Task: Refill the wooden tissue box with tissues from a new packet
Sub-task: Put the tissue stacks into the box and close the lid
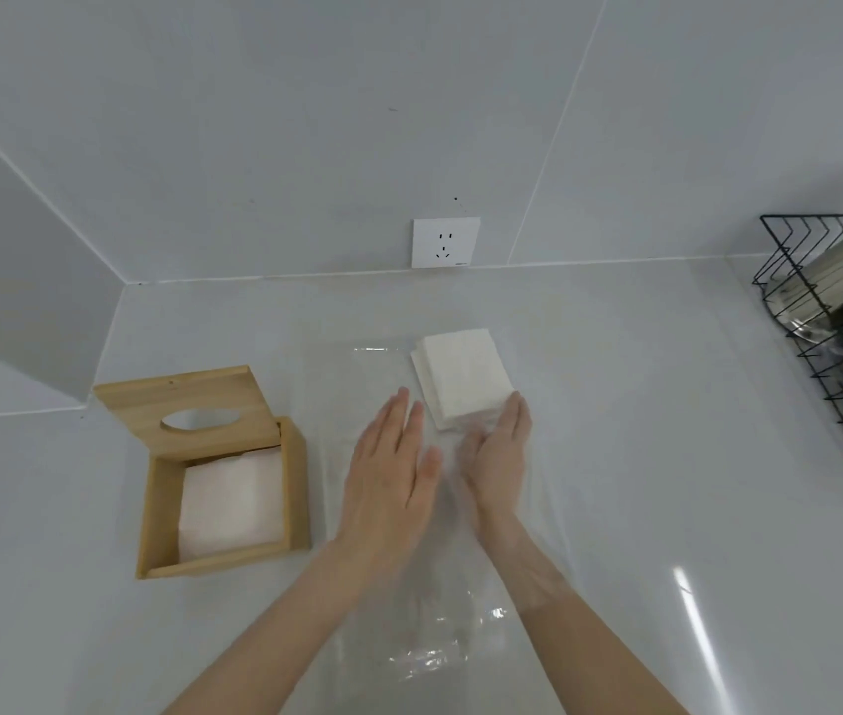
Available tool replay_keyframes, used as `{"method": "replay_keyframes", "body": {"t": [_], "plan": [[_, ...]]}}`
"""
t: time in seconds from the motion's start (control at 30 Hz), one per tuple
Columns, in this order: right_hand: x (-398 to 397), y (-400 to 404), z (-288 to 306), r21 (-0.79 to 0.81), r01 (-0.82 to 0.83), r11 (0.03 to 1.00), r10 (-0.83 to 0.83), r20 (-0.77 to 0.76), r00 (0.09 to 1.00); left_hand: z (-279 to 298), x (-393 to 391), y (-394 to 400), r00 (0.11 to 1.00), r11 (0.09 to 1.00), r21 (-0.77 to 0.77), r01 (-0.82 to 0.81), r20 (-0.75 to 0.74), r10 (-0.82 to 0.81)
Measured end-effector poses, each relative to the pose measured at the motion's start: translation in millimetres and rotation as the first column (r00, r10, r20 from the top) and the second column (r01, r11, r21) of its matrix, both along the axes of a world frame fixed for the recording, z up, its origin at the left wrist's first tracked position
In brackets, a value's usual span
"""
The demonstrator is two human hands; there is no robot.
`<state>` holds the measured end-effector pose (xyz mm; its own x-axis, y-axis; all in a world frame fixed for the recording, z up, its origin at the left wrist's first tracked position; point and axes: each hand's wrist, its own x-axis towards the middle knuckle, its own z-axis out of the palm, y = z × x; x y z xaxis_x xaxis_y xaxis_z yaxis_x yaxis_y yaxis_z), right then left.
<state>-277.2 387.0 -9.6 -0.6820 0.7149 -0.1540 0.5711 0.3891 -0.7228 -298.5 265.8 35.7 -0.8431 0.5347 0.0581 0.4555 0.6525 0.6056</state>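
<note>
The wooden tissue box [296, 487] stands on the counter at the left. Its lid [187, 399], which has an oval hole, is swung back, and white tissues [231, 500] lie inside. To the right, a stack of white tissues [460, 376] lies in a clear plastic packet [424, 642] spread flat on the counter. My left hand [391, 472] rests flat on the plastic, fingers straight, just left of the stack. My right hand [499, 456] is inside the packet, blurred by the film, with its fingers and thumb around the stack's near edge.
A white wall socket [445, 242] sits on the tiled wall behind the stack. A black wire rack [822, 353] holding a shiny metal item and dark bags stands at the far right. The counter meets walls at the back and left.
</note>
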Motion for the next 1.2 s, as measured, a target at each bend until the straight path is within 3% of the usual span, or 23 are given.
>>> {"method": "replay_keyframes", "body": {"t": [0.1, 0.2, 0.43, 0.6, 0.93, 1.2], "plan": [[-6.4, -1.1, 1.8, 0.058, -0.010, 0.998, 0.008, 0.041, 0.999, -18.8, -21.6, 5.3, 0.968, 0.975, -0.223, -0.014, 0.240, 0.069], [-13.5, -0.9, 5.1, 0.076, -0.021, 0.997, 0.015, 0.077, 0.997, -32.8, -23.5, 4.0, 0.951, 0.956, -0.292, 0.031, 0.304, 0.063], [-32.5, 1.2, 10.2, 0.022, 0.042, 0.999, -0.045, 0.171, 0.984, -46.4, -23.5, 3.6, 0.939, 0.964, -0.265, 0.035, 0.339, 0.060], [-37.3, 2.6, 8.9, 0.007, 0.116, 0.993, -0.116, 0.139, 0.984, -48.3, -25.0, 3.3, 0.930, 0.977, -0.211, 0.020, 0.363, 0.059], [-26.3, 1.1, 8.1, 0.003, 0.024, 1.000, -0.024, 0.156, 0.988, -45.3, -31.3, 2.6, 0.903, 0.991, -0.130, -0.012, 0.425, 0.067], [-31.4, 1.7, 11.1, -0.048, 0.061, 0.997, -0.049, 0.213, 0.976, -46.1, -30.0, 0.9, 0.911, 0.989, -0.150, 0.015, 0.410, 0.049]]}}
